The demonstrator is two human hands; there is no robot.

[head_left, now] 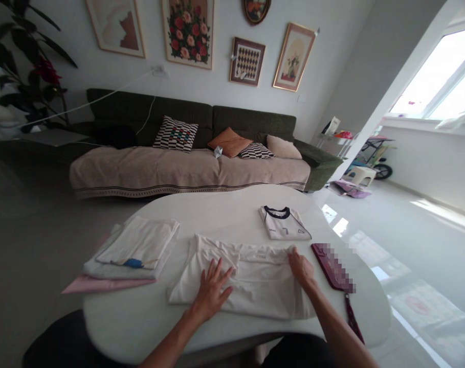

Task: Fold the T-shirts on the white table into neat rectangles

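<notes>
A white garment (263, 291) lies spread on the table in front of me, its far edge gathered and wrinkled; its exact kind is unclear. My left hand (212, 292) rests flat on its left part with the fingers apart. At the far right corner, my right hand (302, 268) has its fingers closed on the cloth's edge. A folded white shirt with a dark collar (286, 225) sits beyond that hand. To the left is a stack of folded clothes (136, 243), white on top with a blue patch and pink at the bottom.
The white rounded table (232, 204) carries a dark red phone case (330, 266) with a strap at its right. Behind stands a green sofa (251, 120) with a beige cover and several cushions. A white stool (360, 176) stands far right; a plant (28, 56) is at left.
</notes>
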